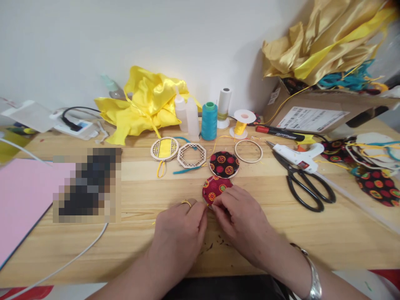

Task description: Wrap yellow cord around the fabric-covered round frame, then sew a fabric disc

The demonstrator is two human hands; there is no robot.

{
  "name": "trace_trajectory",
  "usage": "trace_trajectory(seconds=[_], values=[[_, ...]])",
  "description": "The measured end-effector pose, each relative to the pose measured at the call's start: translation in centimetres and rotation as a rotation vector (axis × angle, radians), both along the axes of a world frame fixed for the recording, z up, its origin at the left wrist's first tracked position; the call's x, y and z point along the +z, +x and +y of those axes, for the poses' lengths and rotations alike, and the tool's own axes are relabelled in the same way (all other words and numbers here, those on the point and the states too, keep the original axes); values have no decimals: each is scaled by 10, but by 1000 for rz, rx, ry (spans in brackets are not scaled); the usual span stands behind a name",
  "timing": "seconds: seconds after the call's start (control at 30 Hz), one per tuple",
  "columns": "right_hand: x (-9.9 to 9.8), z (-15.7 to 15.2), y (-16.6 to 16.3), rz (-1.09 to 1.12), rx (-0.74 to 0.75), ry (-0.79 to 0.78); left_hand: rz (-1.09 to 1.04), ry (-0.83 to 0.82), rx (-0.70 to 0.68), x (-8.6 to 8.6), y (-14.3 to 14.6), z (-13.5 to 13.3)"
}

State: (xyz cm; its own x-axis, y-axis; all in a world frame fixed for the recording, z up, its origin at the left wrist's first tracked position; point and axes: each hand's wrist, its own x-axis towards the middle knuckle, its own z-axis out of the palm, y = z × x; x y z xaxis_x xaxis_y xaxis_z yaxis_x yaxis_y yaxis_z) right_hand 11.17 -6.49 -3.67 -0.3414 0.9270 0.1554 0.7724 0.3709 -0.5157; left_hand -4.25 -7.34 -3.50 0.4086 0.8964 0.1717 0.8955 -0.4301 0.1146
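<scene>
A round disc covered in dark red patterned fabric point(211, 190) lies on the table between my hands. Pinched closed at its lower left edge, the fingers of my left hand point(184, 225) hide what they hold; a speck of yellow shows there. My right hand point(242, 218) is closed over the disc's lower right side, fingertips at its bottom edge. Just beyond lies a black disc with red and orange patterns point(224, 164). Nearby are an octagonal wooden lattice frame point(187, 166), a round lattice piece with yellow backing point(164, 148) and a thin wooden ring point(249, 151).
Black-handled scissors point(305, 193) and a white glue gun point(296, 157) lie to the right, near a marker point(279, 133). Behind stand a teal thread cone point(209, 121), a yellow thread spool point(240, 127), white bottles point(192, 118) and yellow satin point(146, 104). A cardboard box point(312, 114) fills the back right.
</scene>
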Motion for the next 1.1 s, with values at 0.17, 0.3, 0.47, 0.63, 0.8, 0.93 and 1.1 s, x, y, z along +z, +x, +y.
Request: trace_trajectory(seconds=[0.17, 0.3, 0.47, 0.63, 0.8, 0.93, 1.1], values=[[2, 1, 0, -17, 11, -24, 24, 6, -29, 2, 1, 1], [3, 1, 1, 0, 32, -33, 36, 48, -46, 1, 1, 2], [1, 0, 4, 81, 34, -12, 38, 63, -51, 0, 1, 3], [-4, -2, 7, 111, 54, 31, 31, 46, -58, 1, 2, 4], [-9, -6, 8, 26, 83, 87, 38, 74, -59, 0, 1, 4], [-10, -9, 8, -38, 110, 79, 25, 89, -79, -1, 0, 4], [-9, -13, 10, -94, 142, 50, 33, 84, -80, -1, 0, 3]])
